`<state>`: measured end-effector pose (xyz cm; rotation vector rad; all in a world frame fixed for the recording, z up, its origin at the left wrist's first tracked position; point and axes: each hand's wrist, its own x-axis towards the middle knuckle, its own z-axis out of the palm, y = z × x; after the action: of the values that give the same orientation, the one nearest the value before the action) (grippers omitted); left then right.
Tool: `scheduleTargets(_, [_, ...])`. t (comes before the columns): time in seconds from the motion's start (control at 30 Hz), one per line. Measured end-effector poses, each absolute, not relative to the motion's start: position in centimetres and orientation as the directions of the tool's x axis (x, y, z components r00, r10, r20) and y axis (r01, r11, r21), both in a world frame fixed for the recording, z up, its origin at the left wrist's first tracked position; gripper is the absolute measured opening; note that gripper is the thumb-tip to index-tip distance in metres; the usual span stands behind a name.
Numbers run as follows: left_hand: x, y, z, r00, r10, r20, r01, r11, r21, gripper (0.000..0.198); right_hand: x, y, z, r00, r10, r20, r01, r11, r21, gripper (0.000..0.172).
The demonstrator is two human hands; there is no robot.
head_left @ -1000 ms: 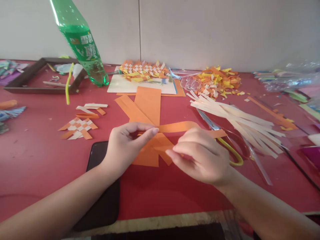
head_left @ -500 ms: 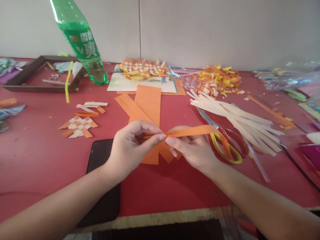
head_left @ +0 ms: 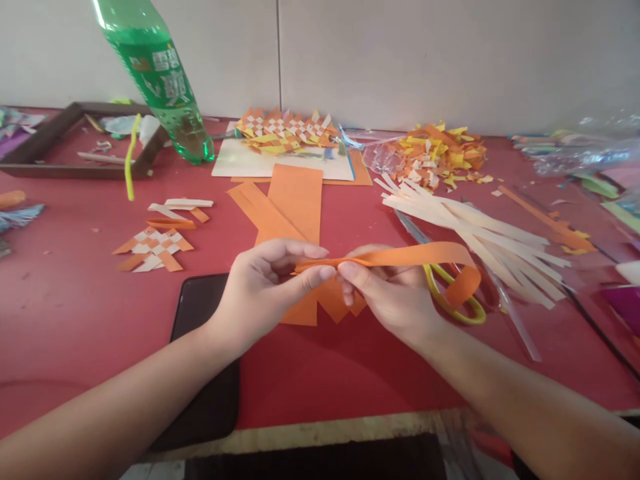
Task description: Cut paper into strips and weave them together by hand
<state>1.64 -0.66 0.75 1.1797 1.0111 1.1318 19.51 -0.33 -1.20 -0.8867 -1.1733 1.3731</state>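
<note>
An orange paper strip (head_left: 415,255) is held above the table, pinched between both hands. My left hand (head_left: 273,280) grips its left end between thumb and fingers. My right hand (head_left: 387,283) closes on the strip's middle, thumb on the near side. The part near my thumbs looks folded lengthwise, while the right end curls down in a loop over the scissors (head_left: 457,300). Beneath my hands lie wider orange paper pieces (head_left: 297,200), partly hidden by my fingers.
A black phone (head_left: 203,400) lies front left, with a small orange-and-white woven paper piece (head_left: 156,248) beyond it. Pale paper strips (head_left: 480,233) spread at right. Farther back are a tilted green bottle (head_left: 165,83), a dark frame (head_left: 65,171) and a scrap heap (head_left: 435,157).
My right thumb has slid slightly right along the strip, and more of the folded part shows. The strip's free end now bulges farther right in a wider curl.
</note>
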Motion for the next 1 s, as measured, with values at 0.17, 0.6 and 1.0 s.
scheduleTargets(0.17, [1.86, -0.66, 0.94, 0.129, 0.99, -0.064, -0.142, 0.082, 0.986, 0.016, 19.16, -0.34, -1.2, -0.092, 0.99, 0.108, -0.28, 0.078, -0.957, 0.006])
scheduleTargets(0.6, [1.95, -0.87, 1.08, 0.077, 0.994, -0.072, -0.095, 0.079, 0.992, 0.019, 19.23, -0.34, -1.25, -0.116, 0.986, 0.121, -0.281, 0.084, -0.956, 0.006])
scheduleTargets(1.0, [1.99, -0.89, 1.13, 0.119, 0.993, -0.017, -0.083, 0.027, 0.996, 0.03, 19.4, -0.44, -0.76, -0.162, 0.978, 0.133, -0.189, 0.102, -0.977, 0.009])
